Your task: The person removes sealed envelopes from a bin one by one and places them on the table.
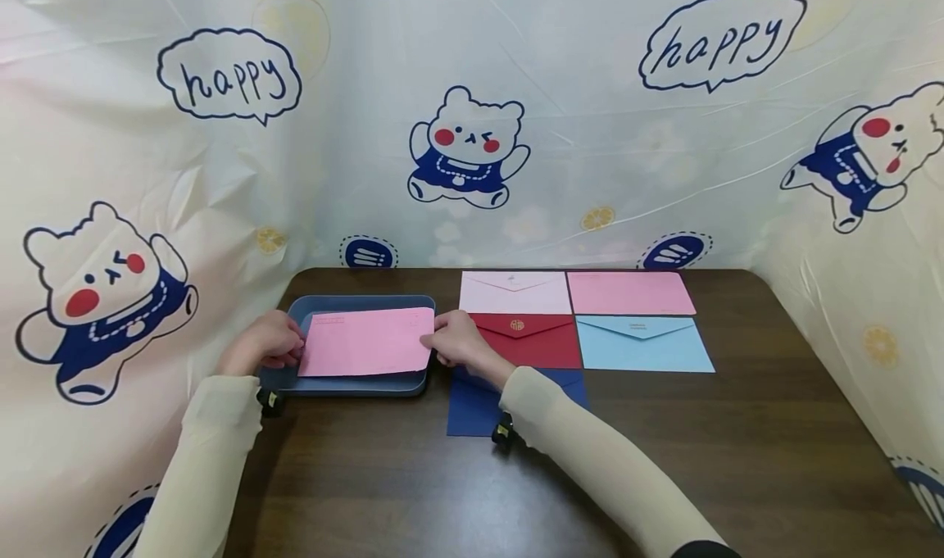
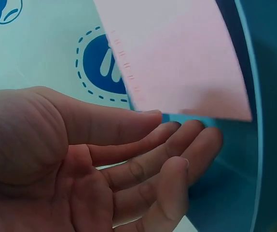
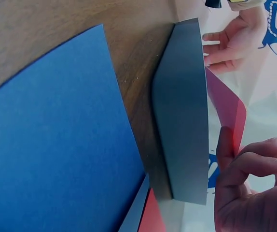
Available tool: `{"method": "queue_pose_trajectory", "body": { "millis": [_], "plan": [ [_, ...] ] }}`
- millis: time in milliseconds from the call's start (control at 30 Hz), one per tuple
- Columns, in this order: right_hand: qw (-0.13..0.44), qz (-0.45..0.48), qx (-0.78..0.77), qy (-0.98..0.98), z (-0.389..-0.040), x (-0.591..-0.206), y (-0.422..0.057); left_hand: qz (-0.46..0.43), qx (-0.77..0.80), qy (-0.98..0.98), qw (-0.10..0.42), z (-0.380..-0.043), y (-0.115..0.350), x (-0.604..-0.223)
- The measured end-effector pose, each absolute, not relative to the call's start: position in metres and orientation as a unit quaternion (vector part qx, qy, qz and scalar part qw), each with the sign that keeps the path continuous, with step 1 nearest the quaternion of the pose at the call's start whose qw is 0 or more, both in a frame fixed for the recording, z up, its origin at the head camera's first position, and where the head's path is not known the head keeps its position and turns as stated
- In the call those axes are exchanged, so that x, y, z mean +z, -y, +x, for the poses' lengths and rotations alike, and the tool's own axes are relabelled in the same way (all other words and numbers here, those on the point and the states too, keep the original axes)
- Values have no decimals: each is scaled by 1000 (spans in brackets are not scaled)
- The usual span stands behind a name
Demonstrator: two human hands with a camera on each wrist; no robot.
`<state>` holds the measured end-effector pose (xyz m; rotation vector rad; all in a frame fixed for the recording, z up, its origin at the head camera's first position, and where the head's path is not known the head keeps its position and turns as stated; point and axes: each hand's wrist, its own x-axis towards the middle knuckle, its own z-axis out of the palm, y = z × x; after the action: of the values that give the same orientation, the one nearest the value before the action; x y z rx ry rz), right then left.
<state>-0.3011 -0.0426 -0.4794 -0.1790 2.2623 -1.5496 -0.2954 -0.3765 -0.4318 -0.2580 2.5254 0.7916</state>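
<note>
A pink envelope (image 1: 369, 342) lies over the blue tray (image 1: 354, 392), slightly tilted, with small print at its upper left. My right hand (image 1: 466, 343) pinches the envelope's right edge. In the right wrist view, the fingers (image 3: 227, 140) of that hand lie against the envelope (image 3: 228, 108). At the envelope's left end is my left hand (image 1: 267, 341), over the tray's left side. The left wrist view shows its thumb (image 2: 129, 123) at the envelope's corner, with the other fingers loosely bent below the edge; whether they bear on it is unclear.
Right of the tray lie a white envelope (image 1: 516, 296), another pink envelope (image 1: 630, 293), a red envelope (image 1: 531, 341) and a light blue envelope (image 1: 642, 349). A dark blue envelope (image 1: 472, 410) lies partly under my right forearm. A printed curtain (image 1: 575, 173) hangs behind the wooden table (image 1: 774, 427).
</note>
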Motion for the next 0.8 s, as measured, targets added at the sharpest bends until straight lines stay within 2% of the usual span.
{"method": "queue_pose_trajectory", "body": {
  "millis": [333,600,800],
  "plan": [
    [209,-45,-578,-788,-304,-481,34,-21,211,-961,180,-279,356,-415],
    [208,-55,-581,-785,-304,-480,19,-2,204,-964,168,-251,343,-404],
    [211,-54,-582,-784,-302,-480,12,0,234,-966,111,-236,346,-411]
  ]
}}
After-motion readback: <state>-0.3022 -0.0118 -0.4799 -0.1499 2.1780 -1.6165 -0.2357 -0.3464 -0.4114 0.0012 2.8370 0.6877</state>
